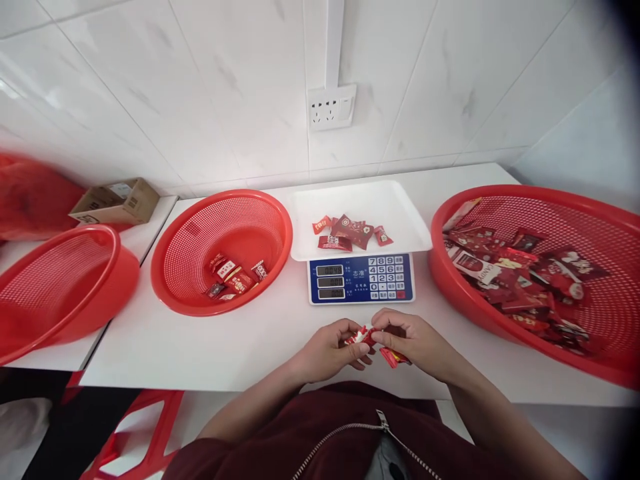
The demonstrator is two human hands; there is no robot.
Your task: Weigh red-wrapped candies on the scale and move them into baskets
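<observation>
Close to the table's front edge, my left hand [333,350] is closed on a red-and-white wrapped candy [361,333]. The fingertips of my right hand [417,343] meet it from the other side. A red-and-yellow wrapped candy [393,358] pokes out beneath my right hand's fingers, which seem to hold it as well. Just beyond both hands is a blue-faced digital scale [357,280] with number keys and a display. On its white tray [395,200] lies a small heap of red candy packets [353,230].
To the right stands a large red basket [600,253] with many candy packets. A red basket [185,227] holding several packets is left of the scale. Further left are another red basket [100,280], a small cardboard box [117,203] and a red bag [35,197]. A wall socket [331,108] is behind.
</observation>
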